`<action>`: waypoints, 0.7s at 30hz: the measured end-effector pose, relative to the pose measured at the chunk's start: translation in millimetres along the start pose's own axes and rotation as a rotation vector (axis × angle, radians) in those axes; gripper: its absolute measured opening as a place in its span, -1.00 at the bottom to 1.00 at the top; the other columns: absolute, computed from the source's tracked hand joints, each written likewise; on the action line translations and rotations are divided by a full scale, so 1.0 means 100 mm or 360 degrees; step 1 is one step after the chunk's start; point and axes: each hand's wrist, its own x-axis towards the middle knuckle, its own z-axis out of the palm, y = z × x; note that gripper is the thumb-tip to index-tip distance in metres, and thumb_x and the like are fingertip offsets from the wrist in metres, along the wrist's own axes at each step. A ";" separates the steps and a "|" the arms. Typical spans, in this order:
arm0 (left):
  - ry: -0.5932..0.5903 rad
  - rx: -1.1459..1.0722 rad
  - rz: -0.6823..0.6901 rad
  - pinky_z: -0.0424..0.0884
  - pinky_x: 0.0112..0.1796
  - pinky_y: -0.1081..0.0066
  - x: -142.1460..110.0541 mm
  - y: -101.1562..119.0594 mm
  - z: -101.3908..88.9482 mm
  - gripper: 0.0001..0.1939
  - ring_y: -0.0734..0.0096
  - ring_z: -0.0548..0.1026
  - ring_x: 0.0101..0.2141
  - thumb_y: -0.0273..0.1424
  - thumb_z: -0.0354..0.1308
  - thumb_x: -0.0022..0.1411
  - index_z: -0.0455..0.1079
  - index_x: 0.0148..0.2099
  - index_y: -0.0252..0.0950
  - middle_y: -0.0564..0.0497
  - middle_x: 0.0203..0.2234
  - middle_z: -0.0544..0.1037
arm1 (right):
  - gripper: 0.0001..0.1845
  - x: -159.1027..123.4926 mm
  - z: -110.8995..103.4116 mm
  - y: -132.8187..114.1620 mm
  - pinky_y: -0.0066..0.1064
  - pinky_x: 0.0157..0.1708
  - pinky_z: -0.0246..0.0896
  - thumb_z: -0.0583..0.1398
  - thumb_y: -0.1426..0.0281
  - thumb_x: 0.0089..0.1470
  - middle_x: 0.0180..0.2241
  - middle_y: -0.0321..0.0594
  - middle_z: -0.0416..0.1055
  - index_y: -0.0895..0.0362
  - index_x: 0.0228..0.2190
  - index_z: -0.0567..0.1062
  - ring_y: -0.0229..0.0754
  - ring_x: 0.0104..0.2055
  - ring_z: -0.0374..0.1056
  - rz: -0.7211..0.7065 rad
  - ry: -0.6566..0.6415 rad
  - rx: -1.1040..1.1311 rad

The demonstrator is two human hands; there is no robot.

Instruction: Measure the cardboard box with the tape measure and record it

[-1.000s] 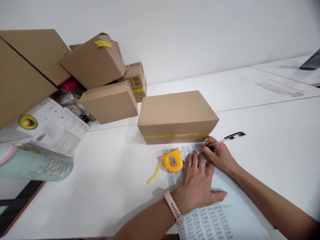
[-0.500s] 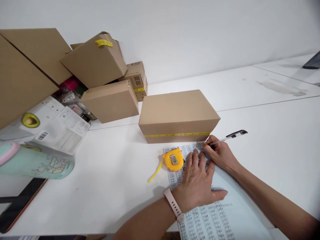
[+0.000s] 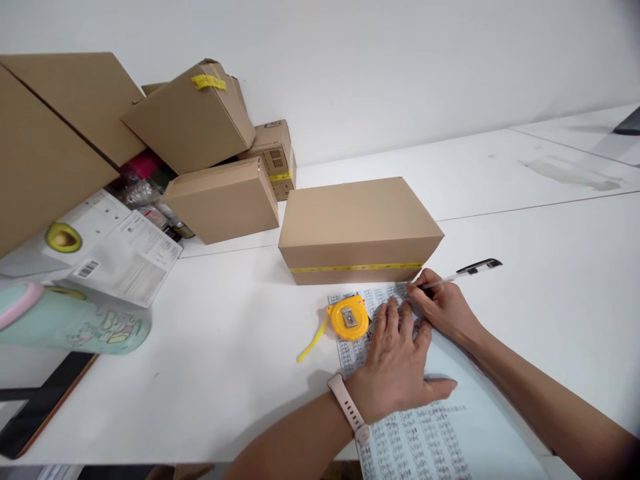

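Your right hand (image 3: 443,303) is pinching the pen (image 3: 465,273) at the far edge of the densely handwritten paper (image 3: 425,433); your left hand (image 3: 397,360), grip spread, is pressing it beside the unbranded-looking tape measure (image 3: 349,318).

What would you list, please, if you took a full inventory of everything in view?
Pen: 1, clear and black, in the right hand
Paper sheet: at least 1, pale blue-white, under the hands
Tape measure: 1, orange-yellow, on the sheet's left edge
Cardboard box: 1, brown, yellow-taped, centre
Cardboard boxes: at least 4, brown, upper left
Avocado-print packaging: count unclear, white, left
Wrapped items: several, mixed, among the boxes
Bottle: 1, mint and pink, left
Black-edged object: 1, lower left
Dark object: 1, far right
Table: white, below
Wall: white, behind
Wristband: 1, pale pink, left wrist
Left hand: 1, bare, flat on the sheet
Right hand: 1, bare, gripping the pen
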 end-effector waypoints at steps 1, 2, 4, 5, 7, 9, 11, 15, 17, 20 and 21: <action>0.0001 0.0014 0.0003 -0.10 0.35 -0.12 0.00 0.00 0.00 -0.05 -0.32 -0.05 0.38 0.15 0.02 0.28 -0.02 0.41 -0.48 -0.42 0.38 0.06 | -0.78 0.00 0.00 0.00 -0.41 -0.59 0.04 0.15 0.23 0.11 -0.65 -0.41 0.22 0.04 -0.49 0.29 -0.28 -0.61 0.11 0.0004 -0.0001 -0.0005; 0.0003 0.0030 0.0005 -0.09 0.35 -0.12 0.00 0.00 0.00 -0.06 -0.32 -0.05 0.38 0.16 0.02 0.29 -0.01 0.41 -0.47 -0.42 0.38 0.06 | -0.78 0.00 0.00 0.00 -0.41 -0.60 0.03 0.15 0.23 0.10 -0.66 -0.42 0.20 0.04 -0.49 0.28 -0.28 -0.62 0.10 0.0007 0.0000 -0.0016; 0.0006 0.0061 0.0009 -0.08 0.35 -0.11 0.00 0.00 0.00 -0.06 -0.32 -0.05 0.38 0.16 -0.01 0.29 -0.01 0.41 -0.47 -0.42 0.38 0.07 | -0.79 0.00 0.00 0.00 -0.41 -0.61 0.02 0.15 0.23 0.10 -0.67 -0.43 0.18 0.03 -0.49 0.28 -0.28 -0.63 0.09 0.0023 0.0006 -0.0040; 0.0009 0.0073 0.0010 -0.07 0.35 -0.11 0.00 0.00 0.00 -0.07 -0.32 -0.05 0.38 0.16 -0.02 0.30 -0.01 0.41 -0.47 -0.42 0.37 0.07 | -0.79 0.00 0.01 0.00 -0.41 -0.61 0.02 0.14 0.23 0.10 -0.67 -0.43 0.18 0.03 -0.49 0.28 -0.28 -0.63 0.09 0.0032 0.0012 -0.0048; 0.0017 0.0084 0.0007 -0.06 0.34 -0.11 0.00 -0.01 0.01 -0.06 -0.33 -0.04 0.38 0.17 -0.02 0.29 0.00 0.40 -0.48 -0.42 0.37 0.08 | -0.80 0.01 0.01 0.00 -0.41 -0.59 0.04 0.13 0.23 0.10 -0.65 -0.42 0.22 0.04 -0.48 0.29 -0.28 -0.62 0.11 0.0034 0.0025 -0.0059; 0.0018 0.0082 0.0007 -0.06 0.34 -0.11 0.00 -0.01 0.01 -0.06 -0.32 -0.04 0.38 0.17 -0.02 0.29 0.01 0.40 -0.47 -0.42 0.37 0.08 | -0.80 0.01 0.01 -0.01 -0.41 -0.59 0.05 0.13 0.23 0.10 -0.64 -0.41 0.23 0.03 -0.49 0.28 -0.28 -0.61 0.12 0.0025 0.0035 -0.0072; 0.0017 0.0077 0.0010 -0.06 0.35 -0.11 0.00 -0.01 0.00 -0.05 -0.30 -0.04 0.39 0.17 -0.01 0.28 0.00 0.41 -0.47 -0.42 0.38 0.07 | -0.80 0.01 0.00 -0.01 -0.41 -0.59 0.04 0.13 0.23 0.09 -0.66 -0.42 0.21 0.03 -0.49 0.28 -0.28 -0.62 0.11 0.0016 0.0023 -0.0088; 0.0008 0.0077 0.0008 -0.05 0.35 -0.11 0.00 -0.01 -0.02 -0.05 -0.28 -0.03 0.39 0.17 -0.01 0.29 -0.02 0.41 -0.46 -0.41 0.38 0.08 | -0.81 0.01 0.00 -0.01 -0.41 -0.60 0.02 0.13 0.24 0.09 -0.67 -0.44 0.19 0.03 -0.49 0.27 -0.28 -0.63 0.09 0.0022 0.0032 -0.0093; -0.0007 0.0079 0.0008 -0.05 0.34 -0.12 0.00 -0.01 -0.02 -0.06 -0.30 -0.03 0.39 0.17 -0.01 0.29 0.00 0.41 -0.46 -0.42 0.38 0.08 | -0.80 0.01 0.00 -0.01 -0.41 -0.59 0.03 0.12 0.23 0.10 -0.66 -0.43 0.20 0.03 -0.49 0.27 -0.28 -0.62 0.10 0.0026 0.0052 -0.0098; -0.0006 0.0085 0.0016 -0.04 0.34 -0.12 0.00 0.00 -0.02 -0.06 -0.28 -0.04 0.39 0.17 -0.01 0.29 -0.01 0.41 -0.46 -0.42 0.38 0.08 | -0.79 0.01 0.00 -0.02 -0.40 -0.58 0.04 0.12 0.23 0.10 -0.65 -0.41 0.23 0.03 -0.50 0.28 -0.28 -0.62 0.12 0.0016 0.0053 -0.0119; 0.0000 0.0087 0.0016 -0.04 0.34 -0.12 0.00 0.00 -0.02 -0.06 -0.28 -0.04 0.39 0.17 -0.01 0.29 -0.01 0.41 -0.46 -0.41 0.38 0.09 | -0.79 0.01 0.00 -0.02 -0.40 -0.58 0.03 0.12 0.23 0.10 -0.65 -0.41 0.23 0.03 -0.50 0.28 -0.28 -0.62 0.12 0.0010 0.0049 -0.0127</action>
